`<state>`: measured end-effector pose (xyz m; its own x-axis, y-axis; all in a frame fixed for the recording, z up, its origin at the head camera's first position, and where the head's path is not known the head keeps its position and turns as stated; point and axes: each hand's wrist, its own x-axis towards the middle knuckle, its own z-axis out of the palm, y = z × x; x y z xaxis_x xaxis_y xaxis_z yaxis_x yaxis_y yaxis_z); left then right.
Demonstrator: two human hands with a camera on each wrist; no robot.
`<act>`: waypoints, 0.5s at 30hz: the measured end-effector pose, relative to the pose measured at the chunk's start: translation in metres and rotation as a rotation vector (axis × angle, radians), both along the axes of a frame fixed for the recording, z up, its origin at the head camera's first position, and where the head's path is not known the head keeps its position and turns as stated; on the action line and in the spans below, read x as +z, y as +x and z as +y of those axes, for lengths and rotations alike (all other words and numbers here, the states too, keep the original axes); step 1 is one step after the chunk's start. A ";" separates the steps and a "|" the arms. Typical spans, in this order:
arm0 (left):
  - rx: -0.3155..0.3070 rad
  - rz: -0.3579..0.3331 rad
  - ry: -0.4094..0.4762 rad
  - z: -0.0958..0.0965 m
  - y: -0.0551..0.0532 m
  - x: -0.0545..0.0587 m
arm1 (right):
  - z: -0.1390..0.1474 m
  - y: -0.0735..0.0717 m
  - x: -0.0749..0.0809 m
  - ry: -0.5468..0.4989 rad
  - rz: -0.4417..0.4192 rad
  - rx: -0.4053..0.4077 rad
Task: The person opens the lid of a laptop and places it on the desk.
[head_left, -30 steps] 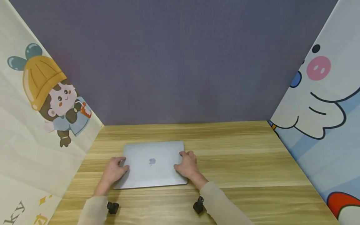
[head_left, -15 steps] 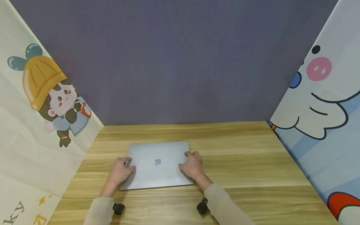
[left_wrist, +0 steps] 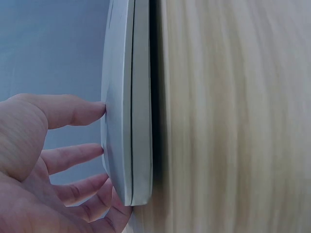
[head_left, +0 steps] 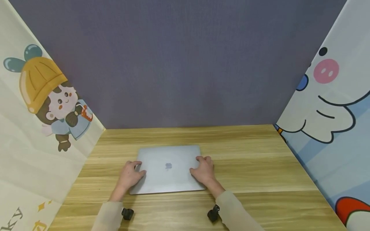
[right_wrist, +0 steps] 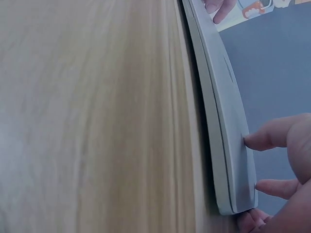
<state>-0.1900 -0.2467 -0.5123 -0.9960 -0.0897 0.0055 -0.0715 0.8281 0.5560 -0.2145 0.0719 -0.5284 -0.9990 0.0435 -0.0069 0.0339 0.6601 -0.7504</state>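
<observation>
A closed silver laptop (head_left: 170,179) lies flat on the wooden table, a dark logo in the middle of its lid. At its left side, my left hand (head_left: 130,175) grips the edge, thumb and index fingertip on the lid. My right hand (head_left: 204,170) grips the right side in the same way. In the left wrist view, the left thumb (left_wrist: 73,110) touches the lid and the lower fingers curl by the laptop's side edge (left_wrist: 141,145). The right wrist view has the right thumb (right_wrist: 272,133) on the lid, with other fingertips partly hidden at the corner.
The wood-grain table (head_left: 245,166) extends around the laptop, widest to its right. A dark grey-blue panel (head_left: 188,64) stands behind it. Printed cartoon sheets flank the table on the left (head_left: 26,154) and right (head_left: 312,134). Small black cameras (head_left: 127,214) sit at both wrists.
The laptop has slid to the right across the table, with both hands moving along on its sides. Their hold looks the same throughout.
</observation>
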 end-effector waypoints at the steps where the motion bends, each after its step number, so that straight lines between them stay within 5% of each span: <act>1: -0.001 0.002 0.000 0.002 0.000 0.000 | 0.002 0.000 0.000 0.001 0.002 -0.002; 15: -0.015 0.008 0.025 0.029 -0.002 0.001 | 0.027 0.002 0.001 0.015 -0.003 -0.035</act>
<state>-0.1916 -0.2180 -0.5113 -0.9971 -0.0750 0.0116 -0.0546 0.8146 0.5775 -0.2127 0.0985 -0.5270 -0.9969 0.0786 -0.0089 0.0594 0.6699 -0.7400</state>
